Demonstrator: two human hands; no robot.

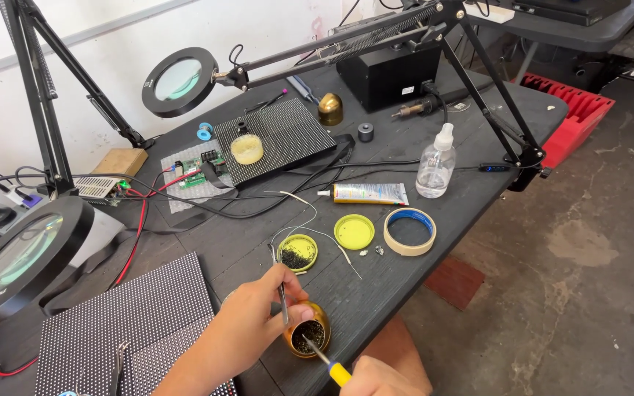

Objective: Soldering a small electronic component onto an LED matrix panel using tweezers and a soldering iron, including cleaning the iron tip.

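Right hand (379, 380), half cut off at frame bottom, grips yellow-handled soldering iron (326, 361), tip in round brass wire-wool holder (307, 329) at table edge. Left hand (262, 312) steadies holder, pinching thin metal tweezers (281, 293).

Left hand (254, 315) pinches tweezers (281, 290) over the brass tip-cleaner pot (307, 330) at the counter's (405, 279) near edge, right hand (379, 378) pokes a yellow-handled iron (324, 359) into it.

— What does the person wear on the arms?
— Nothing: the left forearm (203, 359), at the lower middle of the frame, is bare, with no sleeve, glove, watch or ring on the left hand (262, 312).
— And the right hand (379, 378)?
— Bare too, cut off by the bottom edge.
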